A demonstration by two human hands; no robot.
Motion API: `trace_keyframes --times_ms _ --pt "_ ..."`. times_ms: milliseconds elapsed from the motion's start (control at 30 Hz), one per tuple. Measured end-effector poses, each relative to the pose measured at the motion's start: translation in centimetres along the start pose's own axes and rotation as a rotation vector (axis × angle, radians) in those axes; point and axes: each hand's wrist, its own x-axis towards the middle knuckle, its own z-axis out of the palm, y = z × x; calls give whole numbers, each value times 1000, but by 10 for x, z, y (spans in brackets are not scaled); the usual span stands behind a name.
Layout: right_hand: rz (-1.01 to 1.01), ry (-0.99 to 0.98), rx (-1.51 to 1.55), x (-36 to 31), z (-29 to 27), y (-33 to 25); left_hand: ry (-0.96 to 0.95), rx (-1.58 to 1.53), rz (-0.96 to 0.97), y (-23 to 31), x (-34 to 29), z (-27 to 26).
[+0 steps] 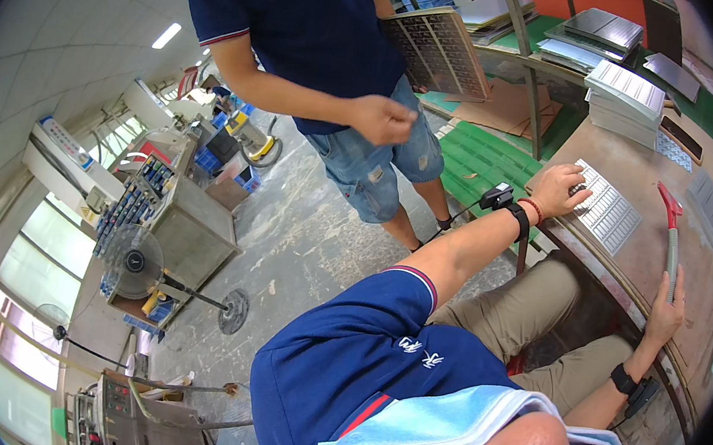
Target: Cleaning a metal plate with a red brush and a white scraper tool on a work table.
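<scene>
A pale panel (608, 207) with rows of small rectangular cells lies on the brown worktable. My left hand (558, 190) is over its left end, fingers bent and thumb toward the cells. A small dark spot shows between those fingertips, too small to name. My right hand (667, 312) is closed around the grey handle of a red-headed hand tool (671, 206), whose head points away from me beside the panel's right end. Its exact kind is unclear. Both wrists wear black straps with small devices.
A co-worker (305, 52) stands across from me holding a framed dark grid board (440, 51). Stacked pale panels (626, 99) and a phone-like dark rectangle (681, 141) sit farther along the worktable (630, 269). Thin sheets (709, 212) lie at right. A green slatted platform (483, 171) stands beyond the table edge.
</scene>
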Motion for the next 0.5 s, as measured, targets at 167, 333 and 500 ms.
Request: trace_keyframes --times_ms 167,333,500 --pt "-37 12 14 0 -1 3 -41 -44 -30 1 0 0" --pt "-55 23 -5 1 1 -2 -5 -26 6 -3 1 -1" --pt "27 -29 -16 2 -5 -10 5 -13 4 -2 0 0"
